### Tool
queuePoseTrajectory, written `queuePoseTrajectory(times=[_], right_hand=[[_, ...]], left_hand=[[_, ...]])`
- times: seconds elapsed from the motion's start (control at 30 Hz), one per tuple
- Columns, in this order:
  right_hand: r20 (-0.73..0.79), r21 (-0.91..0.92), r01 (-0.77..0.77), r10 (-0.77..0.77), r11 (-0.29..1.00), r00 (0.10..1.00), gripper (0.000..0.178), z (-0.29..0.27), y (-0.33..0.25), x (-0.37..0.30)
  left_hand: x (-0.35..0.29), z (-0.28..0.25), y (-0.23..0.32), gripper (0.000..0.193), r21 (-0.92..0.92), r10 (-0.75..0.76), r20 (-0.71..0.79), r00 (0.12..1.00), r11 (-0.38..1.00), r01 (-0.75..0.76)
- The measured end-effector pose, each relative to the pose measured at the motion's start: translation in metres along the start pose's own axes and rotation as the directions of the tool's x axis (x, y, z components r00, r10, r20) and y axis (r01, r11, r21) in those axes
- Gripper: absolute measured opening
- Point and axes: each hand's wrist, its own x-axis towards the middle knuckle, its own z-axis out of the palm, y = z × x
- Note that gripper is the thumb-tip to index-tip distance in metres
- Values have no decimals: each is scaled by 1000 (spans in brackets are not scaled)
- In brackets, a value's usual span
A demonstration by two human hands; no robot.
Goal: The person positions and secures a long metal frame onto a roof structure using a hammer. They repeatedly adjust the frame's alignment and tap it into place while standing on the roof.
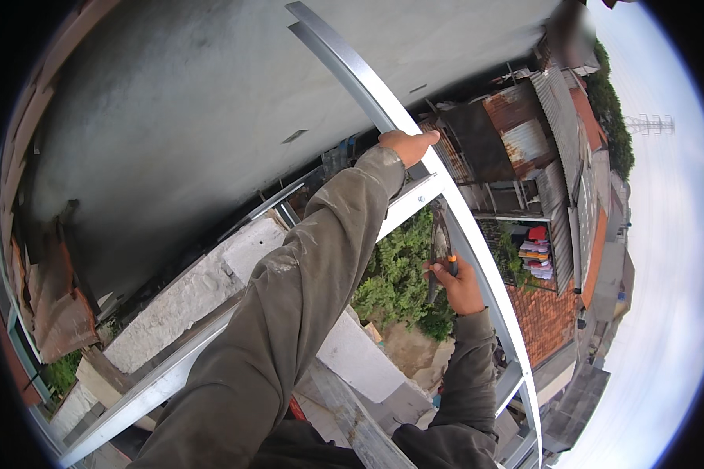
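Hand (R) point(463, 289) grips dark pliers-like metal tool point(440, 223) w/ orange-banded handle, head by L edge of silver metal channel beam point(477, 234) nr silver metal crosspiece point(409, 206), L hand point(408, 147) closed round beam just beyond, green leafy shrubs point(399, 277) below, rusty corrugated-metal roofing point(527, 144) farther off.

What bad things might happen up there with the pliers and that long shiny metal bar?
The right hand might lose its grip on the pliers, which could then drop toward the leafy plants below. The left hand is bare on the metal bar, so if an edge is sharp, it might get cut.
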Motion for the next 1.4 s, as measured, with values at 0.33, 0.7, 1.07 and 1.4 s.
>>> queuePoseTrajectory(times=[0.33, 0.7, 1.07, 1.4], right_hand=[[-64, 282, -74, 96, 957, 993, 23, 12, 0, -40], [-91, 257, -82, 109, 963, 990, 20, 17, -5, -51], [-250, -392, -27, -79, 919, 965, 37, -32, -35, -24], [42, 167, -205, 201, 964, 979, 38, -6, -27, -20]], left_hand=[[-130, 7, 9, 31, 851, 282, 145, 948, 454, -265], [-133, 9, 0, 24, 825, 401, 108, 910, 475, -307], [-139, 9, 1, 27, 825, 407, 106, 907, 474, -309], [-142, 9, 3, 16, 816, 428, 106, 898, 478, -324]])
